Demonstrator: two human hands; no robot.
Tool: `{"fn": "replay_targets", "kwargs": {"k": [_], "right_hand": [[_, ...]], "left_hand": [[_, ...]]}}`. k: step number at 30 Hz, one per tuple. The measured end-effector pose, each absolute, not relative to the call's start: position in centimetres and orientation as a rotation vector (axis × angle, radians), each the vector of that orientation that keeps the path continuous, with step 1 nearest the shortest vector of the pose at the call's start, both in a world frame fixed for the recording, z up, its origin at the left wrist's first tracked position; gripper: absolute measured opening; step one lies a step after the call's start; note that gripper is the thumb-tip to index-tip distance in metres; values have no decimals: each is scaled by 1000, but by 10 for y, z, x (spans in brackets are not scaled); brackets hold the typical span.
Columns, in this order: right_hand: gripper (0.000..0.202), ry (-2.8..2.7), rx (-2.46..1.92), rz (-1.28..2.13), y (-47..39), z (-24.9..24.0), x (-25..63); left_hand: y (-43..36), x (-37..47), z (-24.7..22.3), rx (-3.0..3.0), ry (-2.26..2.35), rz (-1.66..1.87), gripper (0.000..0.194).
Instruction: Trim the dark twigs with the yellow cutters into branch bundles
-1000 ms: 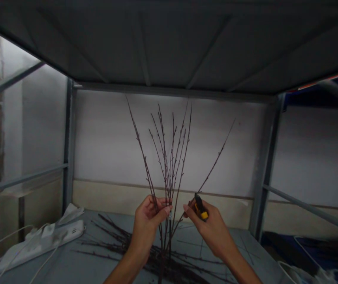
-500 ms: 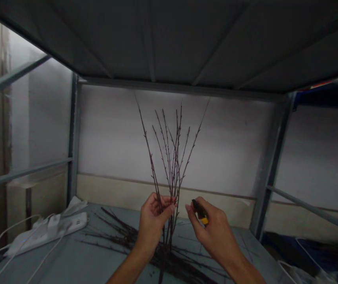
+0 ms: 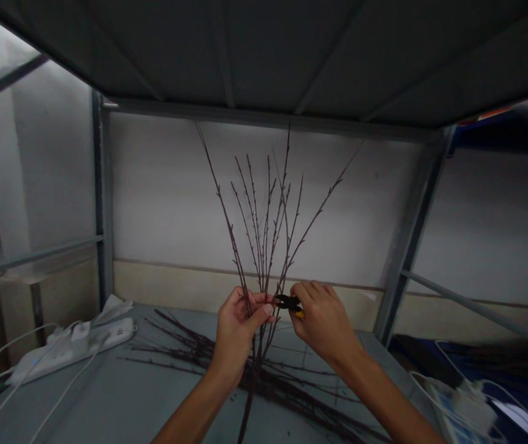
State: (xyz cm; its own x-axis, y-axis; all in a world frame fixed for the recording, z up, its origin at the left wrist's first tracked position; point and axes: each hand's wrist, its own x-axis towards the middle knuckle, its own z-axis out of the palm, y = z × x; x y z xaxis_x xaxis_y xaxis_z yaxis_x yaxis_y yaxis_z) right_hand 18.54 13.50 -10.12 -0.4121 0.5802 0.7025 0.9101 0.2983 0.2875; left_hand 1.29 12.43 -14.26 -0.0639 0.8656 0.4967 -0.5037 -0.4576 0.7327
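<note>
Upright in front of me stands a dark, many-stemmed twig branch (image 3: 232, 240) with small buds. My left hand (image 3: 240, 324) pinches its stems between thumb and fingers, a little above where they fork. In my right hand (image 3: 322, 314) is a pair of black pliers-like cutters (image 3: 288, 302) with a yellow patch on the handle. Their jaws reach a stem just right of my left fingertips; whether the blades have closed on it I cannot tell. A pile of similar twigs (image 3: 301, 398) lies on the grey tabletop (image 3: 107, 401) beneath both hands.
At the left lies a white power strip (image 3: 118, 333) with plugs and cables. A metal shelf frame (image 3: 102, 203) surrounds the work spot, with a dark panel (image 3: 264, 55) low overhead. More cables and a white adapter (image 3: 472, 401) are at the lower right.
My right hand has moved left with the cutters, turning their jaws toward the stems beside my left fingers. The right-hand stems spread wider. The view has shifted slightly.
</note>
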Motion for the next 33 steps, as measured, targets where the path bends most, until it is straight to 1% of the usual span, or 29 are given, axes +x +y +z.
{"fn": "replay_targets", "kwargs": {"k": [5,11,16,20,24,27,30,33], "right_hand": [[12,-2072,-1288,-1044,138,-104,186],[6,-2006,-1229,-1154,142,-108,187],[13,-1977,-1167,-1212,146,-111,189],[14,-1986,-1131,-1229,147,-110,190],[15,-2014,-1099,-1213,146,-108,192],[21,-2029,-1101,-1167,146,-107,196],[26,-2043,-1143,-1073,148,-108,199],[24,-2056,-1206,-917,152,-110,198]], "left_hand": [[123,12,-143,1148,440,1696,24],[121,7,-144,1140,410,1655,33],[114,4,-145,1213,383,1624,41],[111,5,-144,1182,382,1639,41],[109,8,-143,1136,350,1656,41],[109,11,-143,1130,338,1669,41],[108,14,-142,1124,327,1669,42],[108,16,-143,1120,340,1688,40]]}}
